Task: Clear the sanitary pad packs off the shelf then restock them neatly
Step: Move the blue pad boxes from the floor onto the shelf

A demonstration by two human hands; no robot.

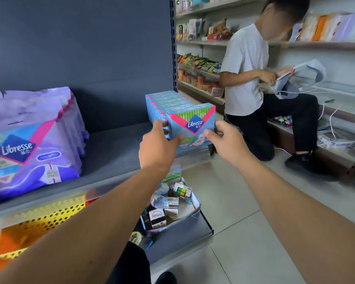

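Observation:
A row of several blue Libresse pad boxes (190, 119) stands on the right end of the grey shelf (115, 148). My left hand (159, 145) grips the left side of the row's front boxes, thumb across the front face. My right hand (223, 138) grips the right side of the front box, thumb on its front. A stack of purple Libresse pad packs (31, 140) stands at the left end of the same shelf, apart from both hands.
Below the shelf's right end sits an open box of small goods (170, 208) on a lower shelf. A person in a white shirt (246, 70) crouches on the floor at the right, handling items by other stocked shelves. Yellow perforated packs (49, 218) lie lower left.

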